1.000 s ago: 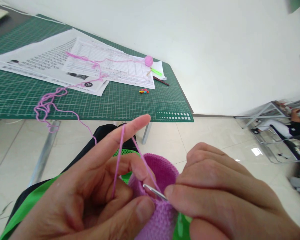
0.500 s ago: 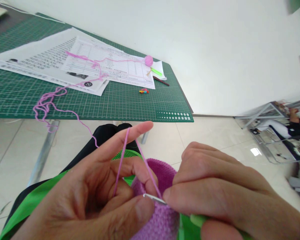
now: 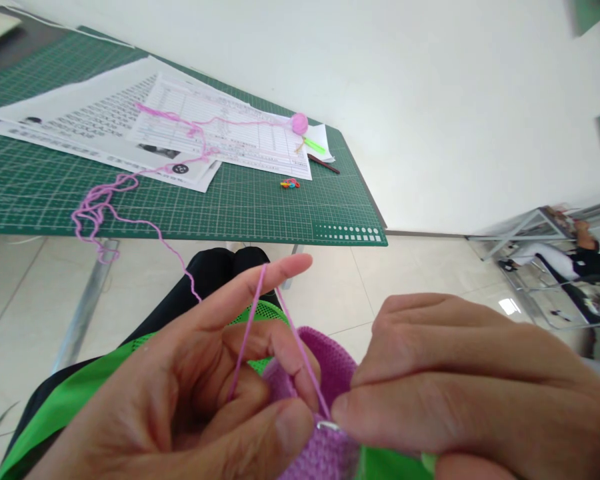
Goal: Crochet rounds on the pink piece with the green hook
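Observation:
Between thumb and middle finger, my left hand pinches the edge of a pink crocheted piece, which curves like a cup. Pink yarn loops over its raised index finger and runs down to the stitches. My right hand grips a crochet hook; only the silver tip and a bit of light green handle show. That tip lies at the top edge of the crocheted piece, close to my left thumb. The rest of the hook is hidden under my right fingers.
A green cutting mat covers the table ahead. On it lie printed sheets, tangled yarn, a small pink yarn ball, colourful stitch markers and a dark stick. Another person sits far right.
The hook's tip has drawn back to the right and down, from over my left thumb to the piece's edge. My right hand has shifted slightly right and down.

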A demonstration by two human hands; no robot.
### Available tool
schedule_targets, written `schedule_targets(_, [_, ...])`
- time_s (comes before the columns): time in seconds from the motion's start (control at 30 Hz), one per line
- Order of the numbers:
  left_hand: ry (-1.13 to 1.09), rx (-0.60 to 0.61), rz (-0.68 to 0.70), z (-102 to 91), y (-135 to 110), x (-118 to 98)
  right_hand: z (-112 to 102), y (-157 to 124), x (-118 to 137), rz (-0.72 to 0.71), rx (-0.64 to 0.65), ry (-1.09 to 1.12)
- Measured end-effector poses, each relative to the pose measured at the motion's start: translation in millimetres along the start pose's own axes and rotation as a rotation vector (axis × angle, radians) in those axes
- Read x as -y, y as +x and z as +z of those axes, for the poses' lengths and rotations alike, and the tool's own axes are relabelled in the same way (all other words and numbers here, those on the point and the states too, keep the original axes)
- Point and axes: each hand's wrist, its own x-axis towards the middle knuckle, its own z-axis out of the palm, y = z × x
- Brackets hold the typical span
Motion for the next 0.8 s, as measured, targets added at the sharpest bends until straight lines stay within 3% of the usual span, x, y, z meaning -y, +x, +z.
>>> schedule_targets(0.1, [0.001,-0.004,-0.053,6.9,-4.5,-12.8,-0.2,-3.7,2.7,0.071,0.029,-0.046])
schedule_targets(0.23, [0.031,-0.036,-0.014,15.5,-6.8,-20.7,0.0,-9.2,5.3,-0.035,0.032,-0.199])
schedule_targets(0.3, [0.082,-0.099,0.106,16.7,-4.2,-15.8,5.6,-10.4,7.6,-0.069,-0.017,-0.277])
schedule_targets(0.37, [0.113,-0.151,0.238,17.3,-1.5,-8.5,16.3,-8.6,9.2,0.016,-0.097,-0.363])
schedule_targets(0.43, [0.129,-0.243,0.236,19.4,-0.9,-3.7,29.8,-4.4,7.3,0.145,-0.094,-0.392])
schedule_targets(0.53, [0.129,-0.389,0.188,24.7,-3.6,-4.5,50.8,-0.8,-4.0,0.064,-0.063,-0.313])
schedule_targets(0.63, [0.173,-0.449,0.229,26.7,-4.7,-9.2,71.7,-7.1,-18.4,-0.012,-0.313,-0.239])
schedule_targets(0.73, [0.089,-0.31,0.15,22.0,-0.5,-13.0,90.5,-17.1,-27.0,-0.074,-0.584,-0.199])
schedule_targets(0.8, [-0.001,-0.196,0.088,16.5,4.1,-15.1,98.9,-20.0,-28.8,-0.064,-0.652,-0.153])
